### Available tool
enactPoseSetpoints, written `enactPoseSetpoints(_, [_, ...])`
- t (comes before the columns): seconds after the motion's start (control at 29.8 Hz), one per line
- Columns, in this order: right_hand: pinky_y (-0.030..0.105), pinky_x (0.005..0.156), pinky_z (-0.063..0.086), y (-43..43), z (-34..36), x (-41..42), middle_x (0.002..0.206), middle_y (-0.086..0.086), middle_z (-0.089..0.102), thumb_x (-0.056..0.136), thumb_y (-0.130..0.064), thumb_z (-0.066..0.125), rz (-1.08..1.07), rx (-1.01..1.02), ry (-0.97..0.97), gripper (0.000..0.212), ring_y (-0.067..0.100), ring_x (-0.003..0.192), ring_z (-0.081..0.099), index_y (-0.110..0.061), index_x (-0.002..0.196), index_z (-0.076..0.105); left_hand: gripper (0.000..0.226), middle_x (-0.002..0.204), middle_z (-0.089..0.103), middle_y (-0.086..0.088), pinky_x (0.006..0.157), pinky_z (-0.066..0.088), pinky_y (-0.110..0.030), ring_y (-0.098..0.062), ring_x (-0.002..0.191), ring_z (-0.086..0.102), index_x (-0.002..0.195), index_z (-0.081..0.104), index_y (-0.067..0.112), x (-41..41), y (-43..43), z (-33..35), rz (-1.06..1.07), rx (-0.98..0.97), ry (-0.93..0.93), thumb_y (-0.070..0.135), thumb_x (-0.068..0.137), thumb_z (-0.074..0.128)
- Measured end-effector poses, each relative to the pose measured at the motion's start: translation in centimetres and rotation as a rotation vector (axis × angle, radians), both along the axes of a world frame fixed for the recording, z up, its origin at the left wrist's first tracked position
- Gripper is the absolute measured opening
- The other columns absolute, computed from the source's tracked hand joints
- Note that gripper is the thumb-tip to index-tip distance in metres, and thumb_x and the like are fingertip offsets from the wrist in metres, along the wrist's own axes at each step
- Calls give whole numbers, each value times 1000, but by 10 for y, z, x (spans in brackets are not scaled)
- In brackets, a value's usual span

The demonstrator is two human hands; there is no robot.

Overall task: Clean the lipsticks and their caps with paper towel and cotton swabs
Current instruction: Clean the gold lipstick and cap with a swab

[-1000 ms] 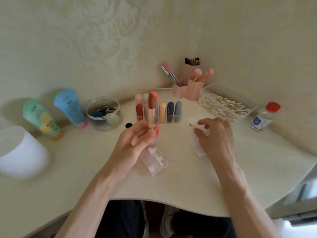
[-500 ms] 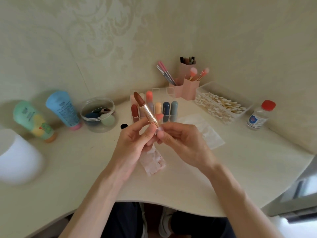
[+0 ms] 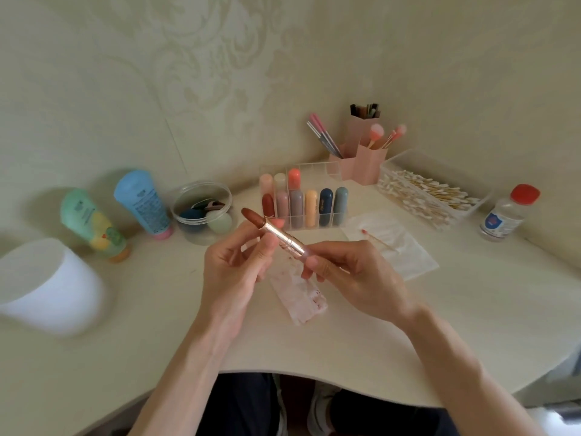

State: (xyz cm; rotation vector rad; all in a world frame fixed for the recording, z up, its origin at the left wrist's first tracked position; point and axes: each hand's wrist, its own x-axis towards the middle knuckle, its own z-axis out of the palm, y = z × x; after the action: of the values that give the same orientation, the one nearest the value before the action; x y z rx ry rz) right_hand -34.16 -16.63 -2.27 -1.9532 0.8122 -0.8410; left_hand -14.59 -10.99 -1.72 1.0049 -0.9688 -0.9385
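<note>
An uncapped lipstick (image 3: pixel 276 232) with a rose-gold tube and a brown-red bullet lies tilted between both hands, bullet up and to the left. My left hand (image 3: pixel 239 262) pinches the tube near its middle. My right hand (image 3: pixel 349 272) pinches its lower end. Below them a stained, folded paper towel (image 3: pixel 298 294) lies on the table. A used cotton swab (image 3: pixel 377 239) with a red tip rests on a white paper towel (image 3: pixel 393 243) to the right. Several capped lipsticks stand in a clear organizer (image 3: pixel 301 199) behind my hands.
A clear box of cotton swabs (image 3: pixel 427 193) and a red-capped bottle (image 3: pixel 506 215) sit at the right. Pink brush holders (image 3: pixel 361 155) stand at the back. At the left are a sponge jar (image 3: pixel 202 212), two tubes (image 3: pixel 141 202) and a white tub (image 3: pixel 47 287).
My right hand left the white towel, where the swab now lies, and took the lipstick's lower end. The lipstick tipped from upright to slanting left.
</note>
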Motion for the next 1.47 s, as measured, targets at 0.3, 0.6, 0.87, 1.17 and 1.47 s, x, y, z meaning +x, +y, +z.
enactPoseSetpoints(0.3, [35, 64, 56, 2, 2, 5, 84, 2, 74, 96, -27, 71, -13, 111, -157, 18, 19, 65, 69, -12, 107, 71, 34, 60, 56, 11, 54, 38, -13, -4, 54, 47, 91, 67, 2, -2, 0, 0, 62, -27, 9, 30, 82, 84])
enactPoseSetpoints(0.6, [33, 72, 57, 3, 1, 7, 92, -4, 76, 92, -13, 79, -43, 56, -160, 14, 18, 78, 70, -15, 105, 74, 38, 61, 59, 7, 55, 41, -12, -4, 53, 50, 85, 56, -9, -1, 0, -1, 84, -48, 4, 22, 83, 79])
enactPoseSetpoints(0.87, [26, 73, 54, 5, -2, 10, 94, -11, 74, 86, -11, 86, -205, -98, -150, 22, 19, 84, 67, -18, 103, 74, 29, 63, 60, 1, 58, 42, -19, -10, 56, 55, 84, 62, 7, -6, 1, 4, 166, -44, -86, 29, 86, 82])
enactPoseSetpoints(1.17, [16, 72, 48, -2, -3, 4, 93, -13, 72, 87, -8, 83, -429, -114, -104, 31, 11, 83, 63, -34, 97, 67, 36, 93, 54, 7, 68, 39, -16, -13, 72, 51, 118, 74, 16, 45, -8, -9, 474, -66, -956, 35, 88, 79])
enactPoseSetpoints(1.47, [11, 73, 46, -3, -5, 2, 93, -14, 70, 88, -9, 83, -458, -142, -63, 30, 9, 83, 61, -32, 97, 67, 23, 83, 69, 15, 65, 45, -15, -6, 74, 63, 95, 67, 27, 40, -20, -24, 352, 143, -952, 28, 83, 86])
